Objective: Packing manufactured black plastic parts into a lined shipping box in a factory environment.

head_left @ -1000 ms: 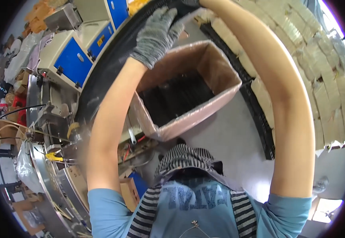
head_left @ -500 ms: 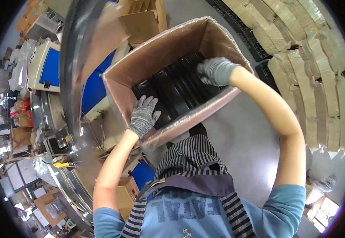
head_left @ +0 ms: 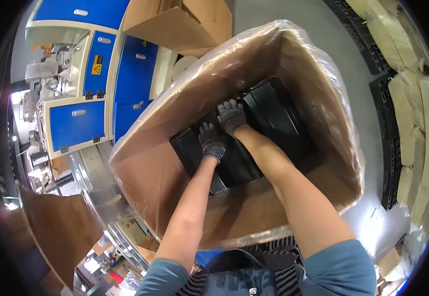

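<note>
Black ribbed plastic parts [head_left: 276,118] lie packed side by side in a deep cardboard box [head_left: 150,170] lined with clear plastic film. Both my hands wear grey knitted gloves and reach down inside the box. My left hand [head_left: 211,142] lies flat on the black parts towards their left end, its fingers stretched forward. Just right of it and a little farther off, my right hand [head_left: 231,117] presses flat on the parts near their far edge. Neither hand grips anything that I can see. My forearms cover some of the parts.
Blue-doored machine cabinets [head_left: 79,123] stand at the left. Beyond the box is another open cardboard box [head_left: 185,27]. Black pallets [head_left: 389,143] and stacks of pale wrapped bundles [head_left: 424,123] line the right. A brown curved panel [head_left: 59,232] is at lower left.
My right hand has moved left from the right end of the parts to beside my left hand. My left hand has moved inward from the box's left side. My view is closer over the box.
</note>
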`<action>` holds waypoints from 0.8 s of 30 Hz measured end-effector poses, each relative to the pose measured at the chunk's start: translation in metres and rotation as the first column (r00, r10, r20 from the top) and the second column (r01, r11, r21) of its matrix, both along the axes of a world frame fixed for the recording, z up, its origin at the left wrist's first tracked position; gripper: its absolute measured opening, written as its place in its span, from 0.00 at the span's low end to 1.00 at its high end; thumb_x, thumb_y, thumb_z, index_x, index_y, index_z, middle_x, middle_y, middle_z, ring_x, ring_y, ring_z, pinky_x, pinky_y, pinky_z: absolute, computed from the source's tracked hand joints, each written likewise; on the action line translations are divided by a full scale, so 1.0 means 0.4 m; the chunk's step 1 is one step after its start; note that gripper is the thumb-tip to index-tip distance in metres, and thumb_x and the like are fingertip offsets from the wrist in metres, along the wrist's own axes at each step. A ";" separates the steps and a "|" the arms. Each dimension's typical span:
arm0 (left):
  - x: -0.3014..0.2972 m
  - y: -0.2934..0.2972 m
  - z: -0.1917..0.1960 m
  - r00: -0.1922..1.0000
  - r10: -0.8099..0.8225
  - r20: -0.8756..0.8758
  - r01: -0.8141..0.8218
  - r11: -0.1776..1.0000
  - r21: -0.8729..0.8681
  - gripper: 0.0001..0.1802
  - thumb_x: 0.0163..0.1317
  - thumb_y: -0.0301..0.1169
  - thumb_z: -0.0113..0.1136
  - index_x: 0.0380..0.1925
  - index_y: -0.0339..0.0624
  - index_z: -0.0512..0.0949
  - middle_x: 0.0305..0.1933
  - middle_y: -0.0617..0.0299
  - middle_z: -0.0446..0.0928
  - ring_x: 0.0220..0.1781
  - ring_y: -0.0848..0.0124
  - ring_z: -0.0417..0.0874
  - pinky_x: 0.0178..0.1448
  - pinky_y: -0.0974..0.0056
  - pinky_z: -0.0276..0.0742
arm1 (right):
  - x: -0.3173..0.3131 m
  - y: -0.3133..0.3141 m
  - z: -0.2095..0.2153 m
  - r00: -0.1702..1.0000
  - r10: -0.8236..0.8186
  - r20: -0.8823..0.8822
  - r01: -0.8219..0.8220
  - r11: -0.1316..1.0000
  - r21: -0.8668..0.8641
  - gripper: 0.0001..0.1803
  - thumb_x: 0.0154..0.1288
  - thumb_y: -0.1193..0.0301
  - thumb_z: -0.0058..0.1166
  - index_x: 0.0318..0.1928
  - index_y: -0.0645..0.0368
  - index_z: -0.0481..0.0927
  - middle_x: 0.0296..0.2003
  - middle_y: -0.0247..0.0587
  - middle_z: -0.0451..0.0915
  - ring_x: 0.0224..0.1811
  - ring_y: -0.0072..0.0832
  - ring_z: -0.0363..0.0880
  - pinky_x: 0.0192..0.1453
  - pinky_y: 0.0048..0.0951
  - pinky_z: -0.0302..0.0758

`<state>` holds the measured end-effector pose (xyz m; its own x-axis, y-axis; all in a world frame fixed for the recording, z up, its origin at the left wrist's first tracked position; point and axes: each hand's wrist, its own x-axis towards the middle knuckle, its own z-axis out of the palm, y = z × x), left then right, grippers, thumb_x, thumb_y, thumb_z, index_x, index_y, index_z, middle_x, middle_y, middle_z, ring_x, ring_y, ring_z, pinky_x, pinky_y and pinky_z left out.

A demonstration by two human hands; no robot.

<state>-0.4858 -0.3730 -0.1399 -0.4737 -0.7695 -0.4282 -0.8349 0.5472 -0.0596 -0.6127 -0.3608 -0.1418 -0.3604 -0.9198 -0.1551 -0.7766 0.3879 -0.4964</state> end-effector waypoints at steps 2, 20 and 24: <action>0.007 -0.038 -0.035 0.993 0.114 -0.006 -0.114 0.994 -0.003 0.33 0.58 0.44 0.47 0.61 0.37 0.59 0.67 0.46 0.55 0.69 0.50 0.54 0.68 0.45 0.50 | 0.036 -0.038 -0.035 0.987 -0.127 -0.103 0.114 0.986 -0.124 0.18 0.58 0.61 0.44 0.45 0.55 0.75 0.48 0.44 0.72 0.56 0.41 0.64 0.57 0.45 0.61; 0.043 -0.196 -0.017 0.825 -0.263 -0.501 0.327 0.944 0.041 0.48 0.36 0.47 0.69 0.58 0.39 0.62 0.57 0.44 0.66 0.61 0.49 0.65 0.65 0.51 0.59 | 0.079 0.188 0.012 0.971 0.237 -0.033 -0.239 0.970 -0.053 0.29 0.55 0.60 0.53 0.57 0.56 0.67 0.53 0.43 0.68 0.54 0.40 0.64 0.58 0.41 0.61; -0.017 -0.165 -0.015 0.840 -0.236 -0.488 0.325 0.940 0.105 0.46 0.39 0.45 0.67 0.59 0.38 0.61 0.59 0.43 0.64 0.61 0.49 0.64 0.65 0.50 0.58 | 0.046 0.318 0.013 0.873 0.485 -0.054 -0.484 0.875 0.017 0.30 0.58 0.56 0.51 0.59 0.58 0.66 0.53 0.45 0.69 0.54 0.39 0.66 0.56 0.43 0.63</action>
<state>-0.4924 -0.4389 -0.1460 -0.8338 -0.5062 -0.2203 -0.5498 0.7259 0.4133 -0.5941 -0.2336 -0.1364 0.1225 -0.9810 -0.1505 -0.8934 -0.0429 -0.4471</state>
